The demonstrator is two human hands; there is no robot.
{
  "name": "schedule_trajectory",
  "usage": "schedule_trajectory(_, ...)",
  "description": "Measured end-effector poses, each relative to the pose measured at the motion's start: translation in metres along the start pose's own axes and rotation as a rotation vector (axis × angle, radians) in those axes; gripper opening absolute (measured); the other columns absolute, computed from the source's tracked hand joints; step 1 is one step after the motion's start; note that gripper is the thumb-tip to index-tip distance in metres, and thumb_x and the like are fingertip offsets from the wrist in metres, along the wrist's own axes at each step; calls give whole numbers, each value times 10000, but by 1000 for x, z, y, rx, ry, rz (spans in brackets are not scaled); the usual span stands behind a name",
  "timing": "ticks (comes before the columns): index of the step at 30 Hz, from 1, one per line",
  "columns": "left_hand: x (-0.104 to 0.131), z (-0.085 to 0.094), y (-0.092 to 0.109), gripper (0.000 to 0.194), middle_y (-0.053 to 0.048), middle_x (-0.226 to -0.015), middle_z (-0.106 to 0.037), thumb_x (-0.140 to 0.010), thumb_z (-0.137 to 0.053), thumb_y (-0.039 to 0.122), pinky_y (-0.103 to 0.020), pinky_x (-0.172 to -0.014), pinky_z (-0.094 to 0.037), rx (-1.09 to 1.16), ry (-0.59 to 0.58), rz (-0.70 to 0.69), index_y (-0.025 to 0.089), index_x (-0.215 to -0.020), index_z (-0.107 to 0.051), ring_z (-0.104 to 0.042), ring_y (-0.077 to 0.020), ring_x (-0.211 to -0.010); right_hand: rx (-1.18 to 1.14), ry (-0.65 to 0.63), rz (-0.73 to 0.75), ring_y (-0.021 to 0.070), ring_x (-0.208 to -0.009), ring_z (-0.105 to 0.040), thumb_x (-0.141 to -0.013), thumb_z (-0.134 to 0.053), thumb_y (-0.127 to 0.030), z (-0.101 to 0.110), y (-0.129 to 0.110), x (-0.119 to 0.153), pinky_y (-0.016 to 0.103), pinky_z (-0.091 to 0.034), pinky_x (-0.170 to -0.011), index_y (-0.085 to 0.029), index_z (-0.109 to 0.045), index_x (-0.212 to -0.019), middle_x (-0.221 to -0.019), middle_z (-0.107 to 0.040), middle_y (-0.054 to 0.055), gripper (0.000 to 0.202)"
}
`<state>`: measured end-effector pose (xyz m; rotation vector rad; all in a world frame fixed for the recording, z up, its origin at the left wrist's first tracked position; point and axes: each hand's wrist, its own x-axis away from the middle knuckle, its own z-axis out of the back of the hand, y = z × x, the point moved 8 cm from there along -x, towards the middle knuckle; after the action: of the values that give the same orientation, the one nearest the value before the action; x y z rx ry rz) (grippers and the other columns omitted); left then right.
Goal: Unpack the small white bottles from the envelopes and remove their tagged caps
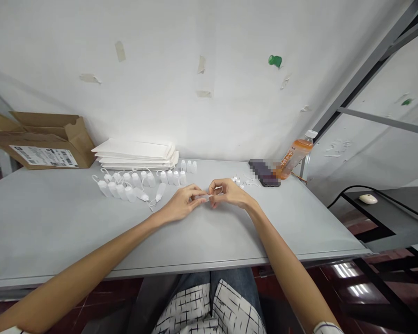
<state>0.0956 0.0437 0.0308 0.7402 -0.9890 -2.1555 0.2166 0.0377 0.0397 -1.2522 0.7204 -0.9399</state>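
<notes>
Near the middle of the grey table, my left hand is closed on a small translucent white bottle lying sideways between its fingertips. My right hand pinches at the bottle's tip end, where a thin white cap strap loops by the fingers; the cap itself is hard to make out. To the left stand several small white bottles with looped straps, and a few lie tipped over. Just behind my right hand are several loose white caps with thin straps.
Behind the bottles lies a stack of white paper sheets, with an open cardboard box at the far left. A dark phone and a leaning bottle of orange drink are at the back right. A white wall rises behind the table.
</notes>
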Motion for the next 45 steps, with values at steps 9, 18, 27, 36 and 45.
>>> schedule_trajectory(9,-1,6,-4,368,-63,-957,-594,-880,-566,494,-237,-559,-388,98,26,73,211,-1027,-749,-505,-134,-671,-52,22,-23,204,-697,-709,-665,-791,-333,9,2,3,337,-585,-645,-152,-604,-819,-748,-656,25,302)
schedule_trajectory(18,1,6,1,353,-64,-953,-612,-889,-566,465,-254,-608,-389,40,36,37,195,-1030,-743,-508,-143,-694,581,690,61,153,-563,-626,-748,-690,-440,100,-15,33,269,-462,-553,-165,-655,-780,-728,-681,47,279)
schedule_trajectory(27,1,3,3,337,-55,-946,-624,-894,-560,451,-258,-626,-377,-23,25,20,214,-1051,-742,-519,-149,-710,938,972,-413,261,-857,-666,-805,-588,-477,153,19,63,325,-431,-705,-214,-719,-803,-830,-740,71,295)
schedule_trajectory(36,2,2,5,319,-51,-952,-623,-920,-531,422,-254,-616,-377,-63,34,-15,211,-1041,-737,-527,-141,-693,986,1042,-464,283,-908,-663,-861,-525,-411,155,17,67,341,-436,-722,-213,-742,-905,-923,-735,110,297)
schedule_trajectory(45,3,2,5,318,-48,-953,-628,-931,-517,413,-257,-616,-387,-92,43,-23,210,-1054,-728,-530,-136,-691,1015,1121,-524,325,-949,-660,-851,-535,-378,151,3,79,394,-457,-754,-205,-751,-921,-1000,-720,149,286)
